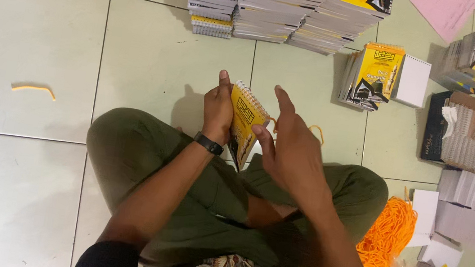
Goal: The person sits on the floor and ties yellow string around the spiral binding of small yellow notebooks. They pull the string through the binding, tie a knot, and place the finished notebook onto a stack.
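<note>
Nearest, above the crossed legs, the left hand (217, 113) is clamped around the spine side of a yellow spiral booklet (244, 123), held upright on edge. At its three o'clock the right hand (287, 138) is half open, fingers on the cover's free edge, with an orange cord (315, 129) looped just behind it. To work the cord cleanly, I would keep the booklet steady and the coil facing up. At four o'clock lies the orange cord bundle (388, 228); at twelve, farther off on the floor, the booklet stacks (282, 5).
</note>
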